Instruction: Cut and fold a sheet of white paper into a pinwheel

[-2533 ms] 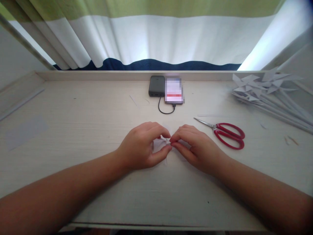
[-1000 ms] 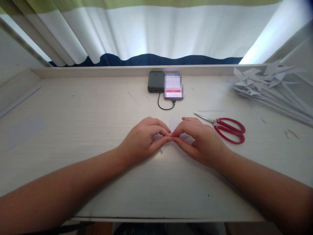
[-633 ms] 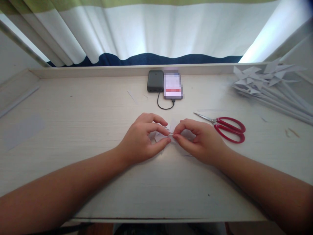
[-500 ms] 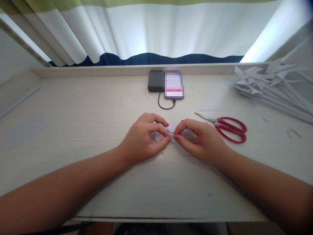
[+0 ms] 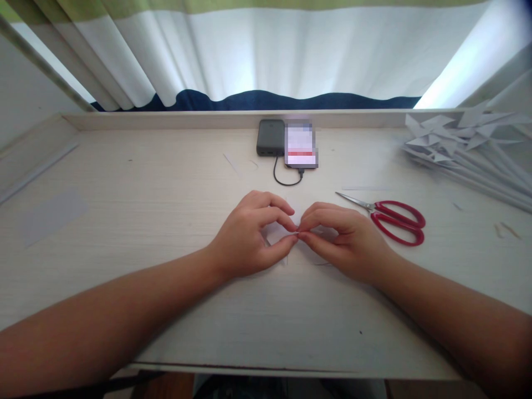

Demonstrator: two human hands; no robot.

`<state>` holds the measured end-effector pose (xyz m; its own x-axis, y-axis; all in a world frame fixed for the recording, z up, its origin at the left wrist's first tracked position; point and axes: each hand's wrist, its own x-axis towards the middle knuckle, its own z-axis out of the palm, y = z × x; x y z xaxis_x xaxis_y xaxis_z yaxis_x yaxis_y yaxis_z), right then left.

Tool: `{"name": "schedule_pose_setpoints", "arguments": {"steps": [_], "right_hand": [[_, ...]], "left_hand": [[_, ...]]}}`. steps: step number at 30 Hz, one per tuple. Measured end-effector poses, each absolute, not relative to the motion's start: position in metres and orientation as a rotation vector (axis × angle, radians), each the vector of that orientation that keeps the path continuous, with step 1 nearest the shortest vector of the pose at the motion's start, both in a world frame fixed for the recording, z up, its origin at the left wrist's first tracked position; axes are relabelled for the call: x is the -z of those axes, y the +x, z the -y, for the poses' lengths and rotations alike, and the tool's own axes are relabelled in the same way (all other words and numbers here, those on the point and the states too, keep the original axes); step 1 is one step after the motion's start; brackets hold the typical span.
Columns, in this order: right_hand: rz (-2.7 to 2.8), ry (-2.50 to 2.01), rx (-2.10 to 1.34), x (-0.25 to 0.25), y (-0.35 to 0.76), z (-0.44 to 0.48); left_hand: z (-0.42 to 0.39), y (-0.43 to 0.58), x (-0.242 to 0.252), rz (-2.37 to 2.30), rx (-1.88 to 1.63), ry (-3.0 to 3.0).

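Observation:
My left hand [image 5: 249, 235] and my right hand [image 5: 341, 238] meet fingertip to fingertip over the middle of the pale wooden desk [image 5: 166, 188]. Between them lies a small folded piece of white paper [image 5: 277, 233], mostly covered by the fingers. Both hands pinch it with thumb and forefinger at the same spot. The rest of its shape is hidden under the palms.
Red-handled scissors [image 5: 393, 220] lie just right of my right hand. A dark power bank [image 5: 270, 137] and a cabled phone [image 5: 300, 147] sit at the back. A heap of white paper pinwheels on sticks [image 5: 461, 149] fills the far right. A grey paper strip [image 5: 54, 209] lies left.
My hands stay pinched on the paper, with small shifts of the fingers. The view has drifted slightly, so everything sits a little further right.

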<state>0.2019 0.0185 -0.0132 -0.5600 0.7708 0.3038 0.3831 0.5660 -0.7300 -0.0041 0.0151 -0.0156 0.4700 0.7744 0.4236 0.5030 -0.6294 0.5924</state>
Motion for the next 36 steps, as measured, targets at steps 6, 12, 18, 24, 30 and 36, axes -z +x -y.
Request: {"name": "schedule_pose_setpoints", "arguments": {"steps": [6,12,18,24,30,36], "right_hand": [[2.183,-0.935,-0.826,0.0136,0.2010,-0.0184],[2.188,-0.934,-0.765,0.0137,0.2009,-0.0178],[2.233,-0.918,-0.758,0.0120,0.1999,-0.0181],[2.202,-1.014,-0.749,0.0156,0.2003,-0.0175],[2.221,-1.056,-0.746,0.0150,0.2003,-0.0175],[2.199,-1.098,-0.787,0.0143,0.1993,-0.0175]], "left_hand": [[-0.0159,-0.0037,0.0169,-1.021,-0.990,2.311],[-0.0156,-0.0029,0.0159,-1.019,-0.982,2.305],[-0.0154,-0.0034,0.0153,-1.014,-0.985,2.323],[-0.0161,-0.0021,0.0139,-1.069,-0.907,2.297],[-0.0144,-0.0037,0.0133,-1.137,-0.822,2.344],[-0.0149,-0.0032,0.0141,-1.127,-0.807,2.362]]}}
